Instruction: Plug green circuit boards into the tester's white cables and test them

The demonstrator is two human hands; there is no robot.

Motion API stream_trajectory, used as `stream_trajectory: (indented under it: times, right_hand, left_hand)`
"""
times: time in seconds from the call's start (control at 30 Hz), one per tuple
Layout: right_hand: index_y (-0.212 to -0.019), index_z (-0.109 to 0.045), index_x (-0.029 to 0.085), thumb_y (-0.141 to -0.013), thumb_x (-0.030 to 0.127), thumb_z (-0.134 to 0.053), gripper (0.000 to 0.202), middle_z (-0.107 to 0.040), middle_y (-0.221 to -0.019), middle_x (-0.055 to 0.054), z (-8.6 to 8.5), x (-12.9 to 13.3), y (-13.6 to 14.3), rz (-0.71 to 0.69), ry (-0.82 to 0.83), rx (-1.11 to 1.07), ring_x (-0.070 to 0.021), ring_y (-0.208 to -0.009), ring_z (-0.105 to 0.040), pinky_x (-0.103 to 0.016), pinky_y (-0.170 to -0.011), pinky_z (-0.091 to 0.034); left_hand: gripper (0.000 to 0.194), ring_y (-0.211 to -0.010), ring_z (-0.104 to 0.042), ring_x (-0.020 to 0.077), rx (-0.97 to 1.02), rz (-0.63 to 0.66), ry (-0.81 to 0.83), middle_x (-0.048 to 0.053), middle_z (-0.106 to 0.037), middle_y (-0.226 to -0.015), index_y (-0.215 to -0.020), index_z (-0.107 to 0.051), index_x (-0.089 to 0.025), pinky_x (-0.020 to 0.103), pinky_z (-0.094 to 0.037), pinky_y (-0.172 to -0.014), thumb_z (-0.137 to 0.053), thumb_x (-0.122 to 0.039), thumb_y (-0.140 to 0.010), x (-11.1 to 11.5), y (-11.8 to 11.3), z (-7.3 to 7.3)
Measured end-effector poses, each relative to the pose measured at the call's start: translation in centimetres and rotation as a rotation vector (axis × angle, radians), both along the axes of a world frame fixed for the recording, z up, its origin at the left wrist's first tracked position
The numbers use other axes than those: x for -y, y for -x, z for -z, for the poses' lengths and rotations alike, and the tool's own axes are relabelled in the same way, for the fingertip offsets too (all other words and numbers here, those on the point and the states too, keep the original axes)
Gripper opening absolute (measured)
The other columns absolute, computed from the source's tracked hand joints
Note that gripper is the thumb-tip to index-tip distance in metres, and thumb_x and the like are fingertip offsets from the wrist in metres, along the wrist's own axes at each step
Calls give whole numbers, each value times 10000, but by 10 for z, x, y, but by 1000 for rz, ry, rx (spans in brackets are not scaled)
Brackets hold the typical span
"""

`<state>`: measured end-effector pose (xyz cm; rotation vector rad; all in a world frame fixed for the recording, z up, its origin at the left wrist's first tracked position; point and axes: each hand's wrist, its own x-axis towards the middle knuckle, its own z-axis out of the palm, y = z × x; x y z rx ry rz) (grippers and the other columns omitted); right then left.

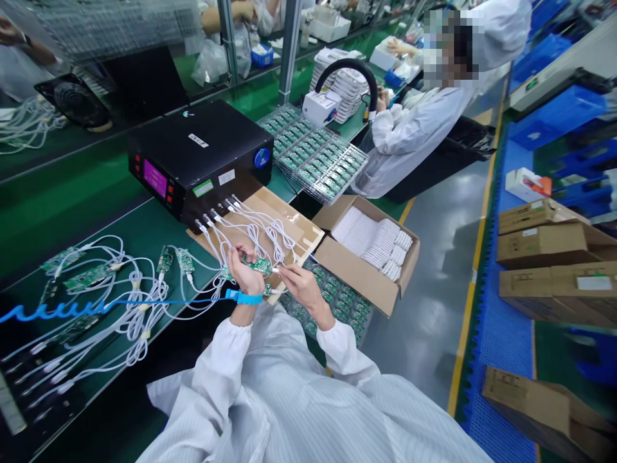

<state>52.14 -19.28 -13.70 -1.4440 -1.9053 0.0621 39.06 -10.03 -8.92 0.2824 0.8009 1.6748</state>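
Observation:
My left hand (245,270), with a blue wrist strap (249,298) at the wrist, is closed on a green circuit board (260,265). At the board's right end, my right hand (303,284) pinches a white cable plug (276,271); whether it is fully seated I cannot tell. Just beyond the hands, several bundled white cables (274,239) run from the front of a black test box (200,154) across a cardboard sheet (270,209). More circuit boards (89,276) with white cables attached lie on the green bench to the left.
An open carton (357,273) of white parts stands to the right, by a tray of boards (332,296). Further trays of boards (318,154) sit past the black box. A co-worker in a white coat (419,135) is at the bench beyond. Brown cartons (554,283) line the far right.

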Motion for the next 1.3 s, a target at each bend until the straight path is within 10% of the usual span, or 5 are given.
stream_trajectory:
  times: [0.43, 0.67, 0.93, 1.13, 1.3]
  right_hand:
    - [-1182, -771, 233, -1044, 250, -553, 258, -774, -1022, -92, 3, -5, 3, -2, 30, -195, -183, -900, -736, -309, -825, -611]
    - [-1151, -800, 253, -1024, 296, -607, 235, -780, -1048, -74, -2, -6, -15, 79, -6, -381, -174, -869, -736, -322, -823, -635]
    - [-1170, -780, 256, -962, 409, -698, 271, -671, -1136, -88, 4, -1, -26, 119, -51, -325, -165, -839, -661, -339, -769, -603]
    - [-1357, -543, 169, -965, 586, -600, 575, -627, -1161, -135, 30, 1, -58, 528, -35, -384, -212, -927, -639, -396, -836, -579]
    - [-1141, -498, 197, -962, 612, -566, 457, -622, -707, 41, 49, -20, -89, 281, 237, -682, -140, -617, -576, -272, -613, -498]
  left_hand:
    - [278, -564, -486, 107, -80, 67, -93, -26, -579, -671, -889, -605, -207, 244, -378, -589, -689, -471, -911, 10, -1, -6]
    - [373, -1246, -617, 217, -464, 311, -246, 102, -741, -1243, -1231, -690, -208, 349, -389, -1119, -562, -483, -1014, 19, 16, 0]
    - [437, -538, -515, 108, -293, 680, -151, 102, -747, -1068, -1101, -711, -195, 260, -427, -517, -643, -595, -939, 17, 26, 16]
    - [384, -537, -519, 91, -136, 677, -123, 81, -714, -942, -992, -705, -171, 225, -424, -485, -745, -537, -885, 16, 22, 15]
    - [370, -534, -519, 92, -45, 701, -101, 70, -685, -883, -954, -711, -154, 232, -443, -483, -750, -515, -885, 16, 21, 8]
